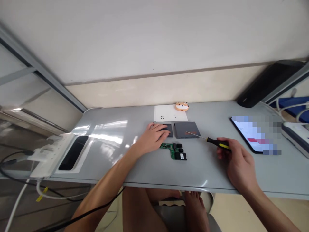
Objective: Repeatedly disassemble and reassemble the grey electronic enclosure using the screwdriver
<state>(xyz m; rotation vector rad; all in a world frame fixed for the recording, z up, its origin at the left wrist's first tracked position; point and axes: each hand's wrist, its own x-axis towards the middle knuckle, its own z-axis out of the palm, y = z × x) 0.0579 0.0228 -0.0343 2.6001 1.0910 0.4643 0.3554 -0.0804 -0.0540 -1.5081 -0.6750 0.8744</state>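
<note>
My left hand [153, 137] lies palm down with its fingers stretched over a flat dark grey panel [169, 127], hiding much of it. In my right hand [238, 161] is a screwdriver [213, 142] with a black and yellow handle. Its thin shaft points left, and the tip appears over a dark grey box-shaped case [184, 126] beside the panel. Below these two parts, a green circuit board [172, 149] with black components rests on the table, its left end close under my left hand.
Tiny dark screws lie in two groups on white paper [166, 113], with an orange-and-white animal-face item [182, 106] at its corner. A tablet-like screen [251, 135] and a black cylinder [267, 83] are at right. A phone [73, 153] and power strip [53, 154] are at left.
</note>
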